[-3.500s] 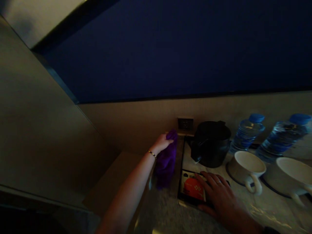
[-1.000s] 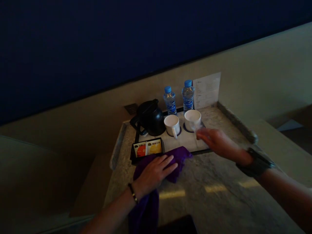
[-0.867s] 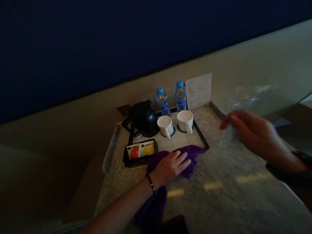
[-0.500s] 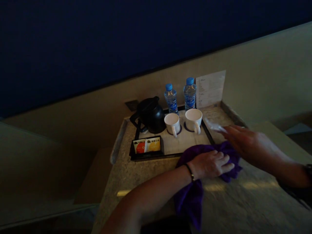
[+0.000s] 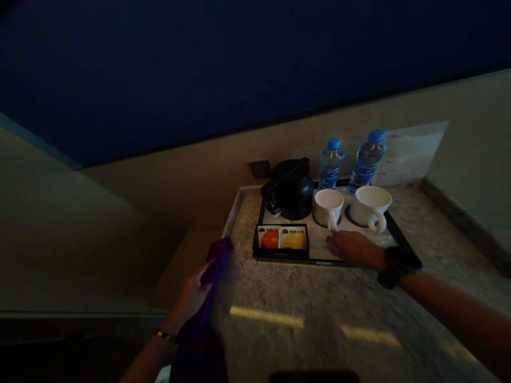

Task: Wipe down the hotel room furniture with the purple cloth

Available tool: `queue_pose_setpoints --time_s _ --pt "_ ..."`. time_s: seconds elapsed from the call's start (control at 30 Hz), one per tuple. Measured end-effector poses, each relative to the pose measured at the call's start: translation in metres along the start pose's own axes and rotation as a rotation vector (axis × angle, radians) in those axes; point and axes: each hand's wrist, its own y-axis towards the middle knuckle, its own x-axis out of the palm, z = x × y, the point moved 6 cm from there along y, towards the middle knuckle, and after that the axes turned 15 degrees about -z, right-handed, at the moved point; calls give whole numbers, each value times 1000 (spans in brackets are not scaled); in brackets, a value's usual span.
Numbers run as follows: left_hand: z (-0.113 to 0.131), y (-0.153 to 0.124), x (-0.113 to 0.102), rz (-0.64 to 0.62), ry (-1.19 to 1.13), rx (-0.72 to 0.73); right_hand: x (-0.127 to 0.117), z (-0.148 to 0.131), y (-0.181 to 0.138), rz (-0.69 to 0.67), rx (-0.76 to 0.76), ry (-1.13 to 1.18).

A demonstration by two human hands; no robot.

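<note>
My left hand [image 5: 188, 298] is closed around a bunched purple cloth [image 5: 220, 254] at the left edge of the stone counter, and the cloth hangs down below the hand. My right hand [image 5: 353, 249] reaches over the front of the tray [image 5: 321, 244], palm down, fingers stretched leftward; nothing shows in it. Its fingertips are just below the handle of one white mug [image 5: 329, 201]; whether they touch the tray I cannot tell. A second white mug [image 5: 372, 204] stands to the right. In front of the black kettle [image 5: 294, 194] sits a small black box with tea sachets [image 5: 281, 238].
Two water bottles [image 5: 330, 166] with blue caps stand at the tray's back. A printed sheet [image 5: 411, 151] leans against the wall behind the counter [image 5: 319, 308]. A socket [image 5: 259, 169] is on the wall, and a raised ledge [image 5: 463, 221] runs along the right.
My left hand has carried the cloth from the tray's front right to the counter's left edge. My right hand has moved left over the tray; the clear plastic item by it is out of sight.
</note>
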Motion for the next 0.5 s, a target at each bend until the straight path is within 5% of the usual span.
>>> queue_pose_setpoints --time_s 0.13,0.23,0.37,0.43,0.5 --pt "-1 -10 -22 160 -91 20 -5 -9 -10 -31 54 -30" --pt "8 -9 6 201 88 161 -25 -17 -26 -17 69 0" --pt "-24 9 37 238 212 91 -83 -17 -33 193 30 166" --pt "-35 20 10 288 152 50 -117 -7 -25 376 79 190" --pt "-13 31 -48 334 112 107 -142 6 -6 532 118 252"
